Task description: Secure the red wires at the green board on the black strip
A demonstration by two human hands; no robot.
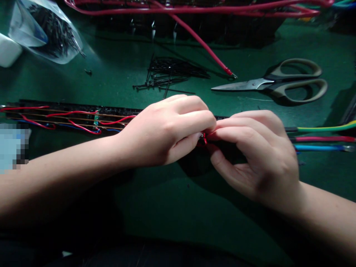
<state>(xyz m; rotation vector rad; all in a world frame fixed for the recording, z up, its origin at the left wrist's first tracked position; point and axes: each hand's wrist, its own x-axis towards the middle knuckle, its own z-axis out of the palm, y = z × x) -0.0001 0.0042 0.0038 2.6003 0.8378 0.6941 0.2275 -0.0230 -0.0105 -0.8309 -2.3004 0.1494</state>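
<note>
A long black strip assembly (63,115) lies across the bench, with red and blue wires and thin brown rods running along it. My left hand (167,129) rests over its middle, fingers bent and pressed together; what they pinch is hidden. Right beside those fingertips, a short bit of red wire (205,138) shows. My right hand (258,155) closes on this wire from the other side, thumb below and fingers above, though the exact grip is partly covered. Beyond my right hand, green-yellow, red and blue cables (322,139) leave the strip's right end.
Behind my hands lie a pile of black cable ties (175,70) and scissors (267,83). A clear bag of black pieces (52,31) sits at the back left. Along the back, a black assembly carries a thick red cable (200,40) with a metal lug.
</note>
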